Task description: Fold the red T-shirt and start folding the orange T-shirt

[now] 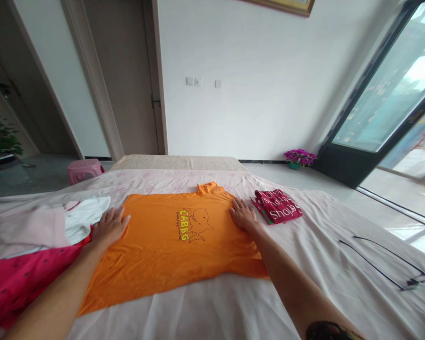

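Note:
An orange T-shirt (170,245) with a yellow "CABBG" print lies spread flat on the bed (233,307), collar pointing away from me. My left hand (109,225) rests flat on its left shoulder edge, fingers stretched out. On the shirt's right shoulder edge my right hand (243,215) lies flat too, fingers apart. Neither hand holds anything.
A folded red garment with white lettering (276,206) lies just right of my right hand. At the left are a pink and white garment (56,222) and a dark pink dotted one (17,278). A black cable (382,264) lies on the sheet at the right. A pink stool (84,169) stands beyond the bed.

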The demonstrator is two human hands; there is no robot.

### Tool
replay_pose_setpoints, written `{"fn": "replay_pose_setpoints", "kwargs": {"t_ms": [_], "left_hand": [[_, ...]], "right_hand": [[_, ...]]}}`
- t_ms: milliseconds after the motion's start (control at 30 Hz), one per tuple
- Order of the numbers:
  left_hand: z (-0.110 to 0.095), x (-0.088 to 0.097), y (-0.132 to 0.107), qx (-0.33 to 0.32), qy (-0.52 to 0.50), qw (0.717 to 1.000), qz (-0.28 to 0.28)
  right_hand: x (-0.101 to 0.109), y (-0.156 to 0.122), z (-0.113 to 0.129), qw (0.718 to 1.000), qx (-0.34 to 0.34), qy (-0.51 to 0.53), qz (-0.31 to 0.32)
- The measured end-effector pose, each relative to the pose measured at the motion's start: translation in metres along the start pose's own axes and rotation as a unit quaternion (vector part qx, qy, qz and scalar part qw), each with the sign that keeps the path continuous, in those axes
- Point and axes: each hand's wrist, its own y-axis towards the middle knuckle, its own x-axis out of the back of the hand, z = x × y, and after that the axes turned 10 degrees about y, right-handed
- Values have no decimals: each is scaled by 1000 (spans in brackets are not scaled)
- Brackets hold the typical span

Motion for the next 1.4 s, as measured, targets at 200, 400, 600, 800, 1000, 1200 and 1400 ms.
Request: {"fn": "replay_pose_setpoints", "kwargs": {"t_ms": [200, 400, 600, 800, 1000, 1200, 1400], "left_hand": [[-54, 34, -40, 4, 13, 999, -39], [-124, 41, -112, -130, -20, 990, -46], [-34, 19, -141, -78, 26, 995, -61], [10, 10, -147, -49, 31, 997, -44], [0, 23, -153, -48, 12, 998, -45], [2, 24, -153, -36, 1, 999, -40], [-1, 26, -154, -45, 13, 998, -37]], "right_hand": [[5, -40, 75, 998, 29, 22, -50], [-41, -134, 156, 966, 242, 96, -4], [-31, -140, 61, 991, 121, 52, -34], [-19, -127, -13, 999, 6, 16, -41], [-21, -131, -8, 999, 4, 13, -50], [-18, -134, -8, 999, 4, 8, -53], [-20, -133, -9, 998, 3, 10, -55]]}}
